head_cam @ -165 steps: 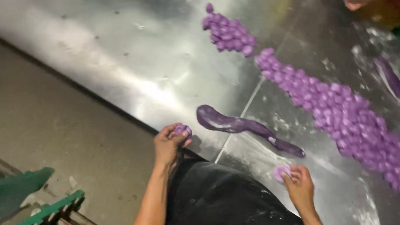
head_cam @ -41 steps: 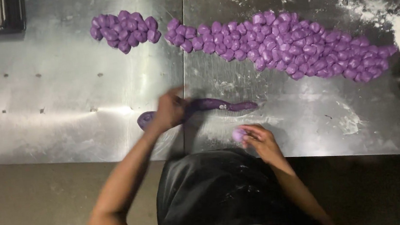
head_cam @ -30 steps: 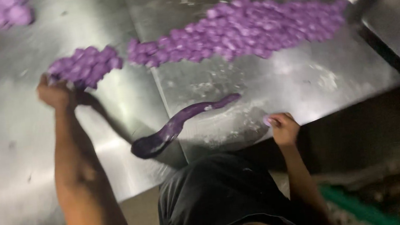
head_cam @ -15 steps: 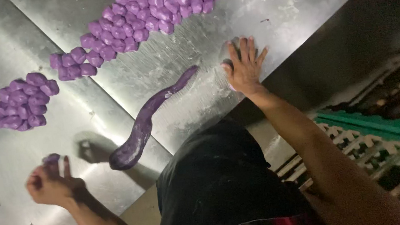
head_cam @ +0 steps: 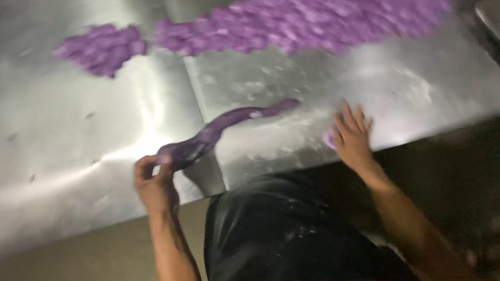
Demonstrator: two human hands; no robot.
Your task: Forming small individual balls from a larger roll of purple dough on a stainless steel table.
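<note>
Left hand (head_cam: 155,185): fingers pinched on near end of purple dough rope (head_cam: 224,126), at surface's front edge. Right hand (head_cam: 352,138): flat, fingers spread, over small purple piece (head_cam: 329,141). Rope: long, glossy, tapering rightward. Steel surface (head_cam: 49,153): bare left. Far: purple dough pieces (head_cam: 287,15) in long band.

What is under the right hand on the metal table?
A small purple dough piece peeks out beside the right hand, pressed flat on the table. The rest is covered.
</note>
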